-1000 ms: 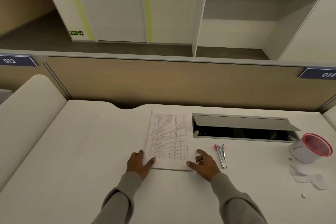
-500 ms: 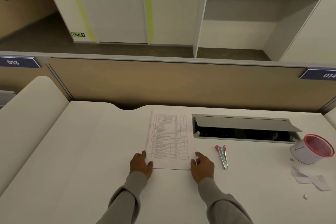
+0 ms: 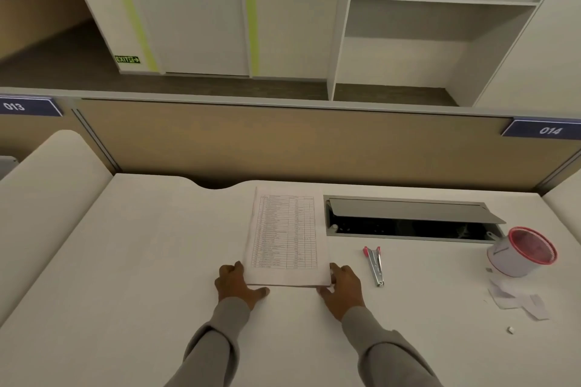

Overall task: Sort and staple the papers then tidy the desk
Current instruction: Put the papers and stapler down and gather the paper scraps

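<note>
A stack of white papers (image 3: 286, 239) with a printed table on top lies in the middle of the white desk (image 3: 141, 261). My left hand (image 3: 237, 284) presses against the stack's near left corner, thumb along its near edge. My right hand (image 3: 342, 287) presses against the near right corner. Both hands square the stack between them; neither lifts it. A small silver stapler (image 3: 374, 264) with a pink end lies flat on the desk just right of my right hand.
An open cable tray (image 3: 408, 220) with a raised grey lid is sunk into the desk behind the stapler. A white cup with a red rim (image 3: 520, 256) lies on its side at far right, with torn paper scraps (image 3: 518, 300) near it. A tan partition (image 3: 283, 141) closes the back.
Both hands slid off the top sheet to the stack's near corners and pushed inward. The loose bottom edge of the papers now lies flush.
</note>
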The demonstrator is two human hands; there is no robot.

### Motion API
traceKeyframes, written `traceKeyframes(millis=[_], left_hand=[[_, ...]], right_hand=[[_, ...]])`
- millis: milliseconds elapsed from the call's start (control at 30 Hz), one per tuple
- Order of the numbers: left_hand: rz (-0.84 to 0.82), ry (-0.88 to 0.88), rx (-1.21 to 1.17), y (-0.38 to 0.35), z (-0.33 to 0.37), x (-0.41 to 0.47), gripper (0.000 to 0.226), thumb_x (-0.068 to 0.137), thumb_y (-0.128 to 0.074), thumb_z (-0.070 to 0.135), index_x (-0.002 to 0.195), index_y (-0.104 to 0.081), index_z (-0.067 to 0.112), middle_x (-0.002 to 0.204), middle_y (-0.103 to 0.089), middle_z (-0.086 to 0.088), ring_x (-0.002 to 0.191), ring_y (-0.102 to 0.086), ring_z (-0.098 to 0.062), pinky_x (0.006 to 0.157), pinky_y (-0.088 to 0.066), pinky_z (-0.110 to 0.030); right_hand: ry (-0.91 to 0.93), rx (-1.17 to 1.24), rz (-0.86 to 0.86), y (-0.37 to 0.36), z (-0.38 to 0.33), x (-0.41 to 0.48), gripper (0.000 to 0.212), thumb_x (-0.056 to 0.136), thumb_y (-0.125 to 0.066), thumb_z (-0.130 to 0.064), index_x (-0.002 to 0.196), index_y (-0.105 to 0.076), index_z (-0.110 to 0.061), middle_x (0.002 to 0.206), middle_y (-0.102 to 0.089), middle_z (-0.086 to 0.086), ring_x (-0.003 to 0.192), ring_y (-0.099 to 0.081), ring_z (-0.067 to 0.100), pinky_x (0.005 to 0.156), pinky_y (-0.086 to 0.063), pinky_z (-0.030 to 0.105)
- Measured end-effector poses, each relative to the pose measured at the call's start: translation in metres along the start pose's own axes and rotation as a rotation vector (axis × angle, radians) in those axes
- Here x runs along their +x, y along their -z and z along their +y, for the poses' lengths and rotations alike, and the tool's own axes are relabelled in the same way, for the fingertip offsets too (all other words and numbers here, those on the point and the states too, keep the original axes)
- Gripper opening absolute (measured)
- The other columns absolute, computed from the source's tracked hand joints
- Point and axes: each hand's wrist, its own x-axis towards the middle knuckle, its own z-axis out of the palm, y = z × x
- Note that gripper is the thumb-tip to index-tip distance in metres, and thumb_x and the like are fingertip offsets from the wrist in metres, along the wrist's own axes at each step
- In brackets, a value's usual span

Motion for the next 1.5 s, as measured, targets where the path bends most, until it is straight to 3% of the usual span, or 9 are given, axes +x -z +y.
traceKeyframes(millis=[100,200,567,700,833,933,1233,1333,1500], left_hand=[[0.002,0.029,0.042,0.002,-0.003,-0.003,0.098,0.072,-0.083,0.047,0.149,-0.033,0.01,0.146,-0.028,-0.009,0.135,-0.03,-0.032,0.11,-0.036,-0.036],[0.011,0.038,0.04,0.004,-0.008,-0.009,0.099,0.073,-0.083,0.048,0.15,-0.031,0.011,0.147,-0.027,-0.008,0.136,-0.03,-0.033,0.109,-0.037,-0.037],[0.186,-0.249,-0.131,-0.004,0.059,-0.044,0.073,0.083,-0.071,0.054,0.142,-0.048,0.018,0.143,-0.04,-0.007,0.131,-0.028,-0.033,0.109,-0.036,-0.046],[0.187,-0.392,-0.119,-0.03,0.1,-0.06,0.064,0.085,-0.068,0.052,0.136,-0.054,0.016,0.139,-0.045,-0.007,0.129,-0.029,-0.031,0.107,-0.034,-0.043],[0.207,-0.561,-0.074,-0.07,0.142,-0.085,0.044,0.085,-0.071,0.048,0.115,-0.067,0.015,0.127,-0.054,-0.006,0.123,-0.036,-0.033,0.1,-0.036,-0.041],[0.197,-0.678,-0.025,-0.104,0.169,-0.105,0.04,0.086,-0.072,0.042,0.114,-0.069,0.013,0.125,-0.057,-0.008,0.122,-0.041,-0.037,0.099,-0.038,-0.043],[-0.079,-0.828,0.144,-0.212,0.203,-0.132,0.049,0.097,-0.053,0.046,0.136,-0.054,0.016,0.16,-0.027,-0.004,0.144,-0.02,-0.033,0.118,-0.022,-0.045],[-0.18,-0.847,0.261,-0.24,0.204,-0.129,0.057,0.101,-0.039,0.05,0.15,-0.036,0.02,0.166,-0.01,0.001,0.152,-0.004,-0.024,0.123,-0.012,-0.041],[-0.209,-0.83,0.391,-0.27,0.203,-0.123,0.064,0.104,-0.025,0.049,0.158,-0.015,0.017,0.167,-0.001,-0.001,0.153,0.006,-0.021,0.124,-0.001,-0.04]], right_hand=[[-0.029,-0.009,-0.015,0.001,0.001,-0.003,0.047,0.081,-0.073,-0.024,0.123,-0.057,-0.009,0.102,-0.051,0.003,0.093,-0.056,0.019,0.086,-0.047,0.024],[-0.048,0.045,-0.016,0.006,0.003,-0.012,0.061,0.081,-0.075,-0.028,0.135,-0.05,-0.01,0.11,-0.052,0.003,0.097,-0.058,0.018,0.09,-0.046,0.022],[0.015,0.205,0.247,0.077,0.043,-0.056,0.043,0.081,-0.077,-0.03,0.119,-0.062,-0.016,0.099,-0.059,-0.002,0.075,-0.057,0.011,0.066,-0.039,0.005],[0.003,0.179,0.311,0.11,0.072,-0.073,0.041,0.083,-0.074,-0.035,0.118,-0.062,-0.017,0.101,-0.059,-0.004,0.079,-0.058,0.012,0.073,-0.049,0.021],[-0.017,0.136,0.359,0.138,0.11,-0.093,0.034,0.085,-0.072,-0.034,0.115,-0.067,-0.018,0.106,-0.062,-0.003,0.086,-0.058,0.012,0.079,-0.048,0.023],[-0.057,0.062,0.359,0.154,0.139,-0.109,0.034,0.087,-0.07,-0.033,0.116,-0.068,-0.017,0.113,-0.062,0.0,0.101,-0.06,0.018,0.092,-0.046,0.027],[-0.225,-0.112,0.257,0.164,0.216,-0.14,0.047,0.095,-0.058,-0.033,0.139,-0.052,-0.018,0.152,-0.039,0.004,0.144,-0.027,0.023,0.114,-0.021,0.025],[-0.232,-0.157,0.226,0.157,0.232,-0.144,0.048,0.096,-0.056,-0.03,0.141,-0.05,-0.015,0.153,-0.038,0.007,0.143,-0.026,0.026,0.116,-0.024,0.029],[-0.176,-0.244,0.304,0.141,0.248,-0.149,0.039,0.092,-0.061,-0.027,0.126,-0.062,-0.006,0.14,-0.053,0.015,0.13,-0.045,0.037,0.105,-0.042,0.043]])
